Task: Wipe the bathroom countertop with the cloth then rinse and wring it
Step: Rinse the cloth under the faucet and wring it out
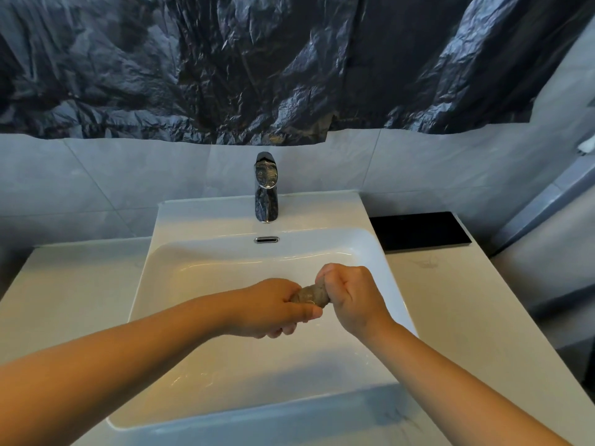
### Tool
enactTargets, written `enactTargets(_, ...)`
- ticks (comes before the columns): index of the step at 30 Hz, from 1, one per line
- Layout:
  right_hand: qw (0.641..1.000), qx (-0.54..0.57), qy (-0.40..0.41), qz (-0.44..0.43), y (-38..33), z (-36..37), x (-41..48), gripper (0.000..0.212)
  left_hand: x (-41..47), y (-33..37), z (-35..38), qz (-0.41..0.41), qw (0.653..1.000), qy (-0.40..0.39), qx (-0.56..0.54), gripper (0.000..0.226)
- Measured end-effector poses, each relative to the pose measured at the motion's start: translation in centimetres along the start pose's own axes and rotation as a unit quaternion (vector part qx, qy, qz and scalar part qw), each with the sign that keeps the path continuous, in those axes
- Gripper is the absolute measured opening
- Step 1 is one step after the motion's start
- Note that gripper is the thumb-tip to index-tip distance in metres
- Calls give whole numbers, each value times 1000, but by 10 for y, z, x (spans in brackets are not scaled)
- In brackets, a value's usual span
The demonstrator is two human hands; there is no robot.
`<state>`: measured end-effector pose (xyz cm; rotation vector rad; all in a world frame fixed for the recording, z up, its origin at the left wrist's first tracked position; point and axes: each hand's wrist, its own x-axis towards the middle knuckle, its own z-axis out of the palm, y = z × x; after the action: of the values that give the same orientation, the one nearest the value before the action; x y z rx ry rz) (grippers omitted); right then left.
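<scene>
Fisted left hand (270, 309) and right hand (351, 297) tight round twisted grey cloth (310, 296) above basin (225, 268); risked dripping onto countertop (450, 317) right of right hand if drifted sideways.

A big sheet of crinkly black plastic (289, 59) hangs across the far wall and shines a little where light hits it. Under it the wall has large pale grey tiles (112, 175). A white sink (209, 214) stands against that wall, with a shiny metal tap (266, 188) at its far edge. Just right of the sink lies a flat black slab (418, 230). Further right is a grey panel (547, 220), maybe a door; the view bends too much there to tell.
</scene>
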<state>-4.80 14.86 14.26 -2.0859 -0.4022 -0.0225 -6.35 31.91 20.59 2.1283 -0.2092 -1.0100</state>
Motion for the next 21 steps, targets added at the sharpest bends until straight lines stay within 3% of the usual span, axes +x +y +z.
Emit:
enactTargets(5, 993, -98, -63, 35, -6, -2, -1, 42, 8, -15, 13, 19, 983, 76, 169, 35)
enactTargets(13, 984, -145, -86, 63, -12, -2, -11, 37, 11, -28, 21, 57, 965, 133, 217, 29)
enactTargets(17, 982, 54, 29, 176, -13, -22, -22, 19, 10, -26, 12, 79, 981, 140, 106, 34)
enactTargets(21, 906, 259, 53, 329, -8, -47, -51, 22, 10, -11, 19, 111, 989, 84, -46, 37)
